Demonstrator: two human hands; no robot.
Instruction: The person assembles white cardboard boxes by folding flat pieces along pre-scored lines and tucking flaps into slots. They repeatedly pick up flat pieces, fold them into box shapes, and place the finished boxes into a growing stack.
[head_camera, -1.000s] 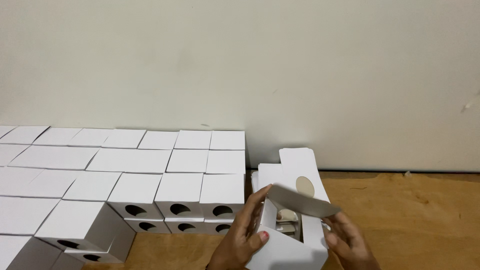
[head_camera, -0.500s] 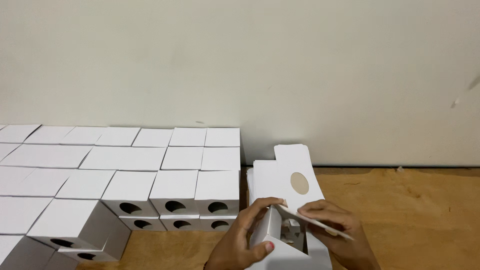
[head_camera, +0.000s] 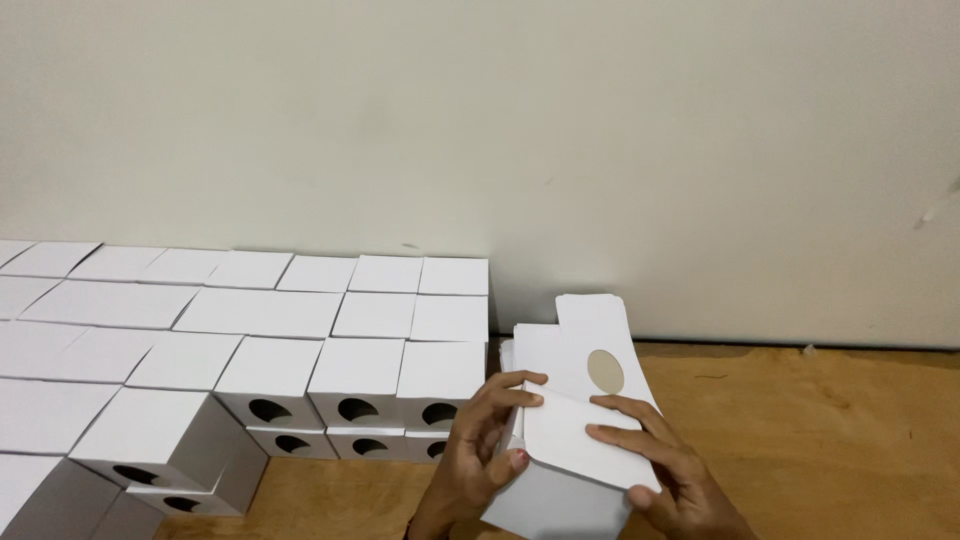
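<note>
Left hand (head_camera: 480, 450) grips the near left side of a white cardboard box (head_camera: 570, 470), thumb curled on its front edge and fingers closed over the top corner. That box sits low in the middle of the view, just right of the stacked boxes and in front of a pile of flat white cutouts. Right hand (head_camera: 665, 470) lies across the box's lid flap (head_camera: 585, 435), fingers spread flat and pressing it down, thumb under the far edge.

Stacked finished boxes (head_camera: 250, 350), white with dark half-round notches on their fronts, fill the left side in rows against the pale wall (head_camera: 500, 130). Behind the held box, the flat cutouts (head_camera: 585, 345) show an oval hole and lean on the wooden desk (head_camera: 830, 430).
</note>
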